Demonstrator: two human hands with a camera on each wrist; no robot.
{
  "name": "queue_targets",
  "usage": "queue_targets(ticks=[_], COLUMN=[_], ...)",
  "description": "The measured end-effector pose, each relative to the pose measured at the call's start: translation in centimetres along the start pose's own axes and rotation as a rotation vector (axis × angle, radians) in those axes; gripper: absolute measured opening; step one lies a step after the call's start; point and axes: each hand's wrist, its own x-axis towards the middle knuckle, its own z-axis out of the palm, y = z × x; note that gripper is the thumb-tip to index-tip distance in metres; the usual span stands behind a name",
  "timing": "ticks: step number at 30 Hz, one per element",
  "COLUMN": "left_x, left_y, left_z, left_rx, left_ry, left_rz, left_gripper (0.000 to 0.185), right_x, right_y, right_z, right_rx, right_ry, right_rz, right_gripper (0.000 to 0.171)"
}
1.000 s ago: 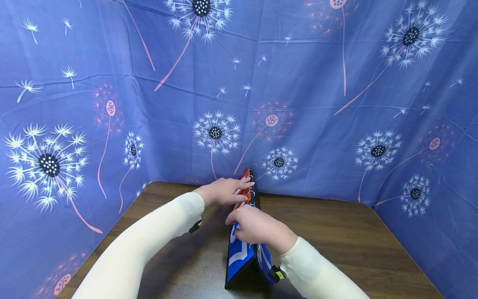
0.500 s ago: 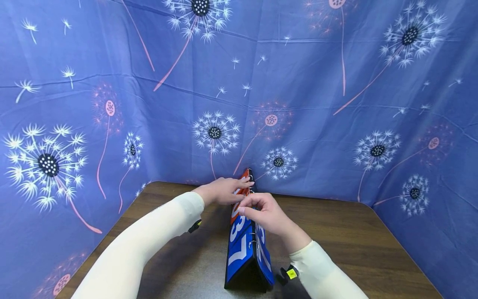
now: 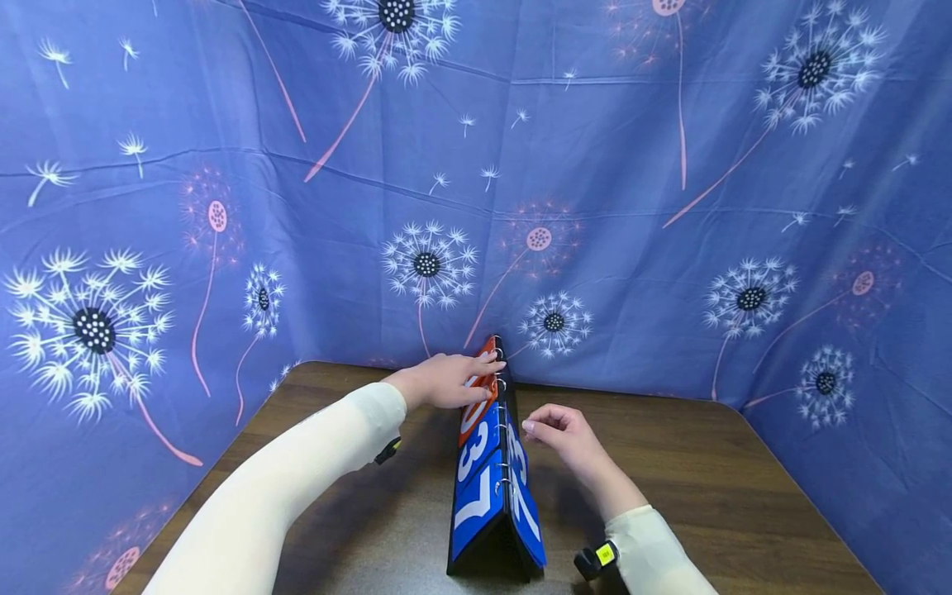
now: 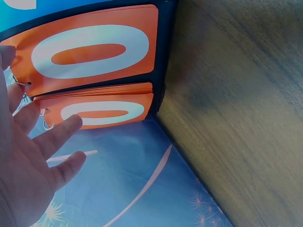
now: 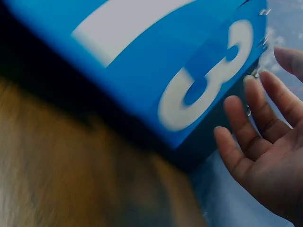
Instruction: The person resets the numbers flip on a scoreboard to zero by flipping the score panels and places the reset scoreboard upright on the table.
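A tent-shaped flip scoreboard (image 3: 476, 496) stands on the table with its ridge running away from me. Metal rings along the ridge hold number cards. On its left face, blue cards read 7 and 3 at the near end, with orange cards (image 4: 94, 87) reading 0 beyond. My left hand (image 3: 446, 380) rests over the far orange cards, fingers straight and spread toward the ridge. To the right of the scoreboard, my right hand (image 3: 568, 442) hangs apart from it with loosely bent fingers and nothing in them. The right wrist view shows a blue 3 card (image 5: 189, 66) beside those fingers.
The scoreboard stands on a dark wood table (image 3: 654, 471). A blue curtain (image 3: 632, 289) with dandelion prints encloses the back and sides, close behind the scoreboard's far end.
My right hand has left the left-face blue cards, passed up along the ridge near my left hand, then drawn away to the right. The left hand has stayed in place.
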Motion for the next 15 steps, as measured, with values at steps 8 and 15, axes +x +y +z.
queue_targets(ticks=[8,15], left_x=[0.0,-0.1], left_y=[0.0,-0.1], left_z=[0.2,0.2], left_rx=[-0.006,-0.006], left_ry=[-0.003,-0.004], left_rz=[0.004,-0.004], left_gripper=[0.065,0.065], right_x=[0.0,-0.1], right_y=[3.3,4.1], right_z=[-0.1,0.1], right_rx=[-0.109,-0.146], right_ry=[-0.097,-0.084], right_rz=[0.157,0.149], right_gripper=[0.039,0.035])
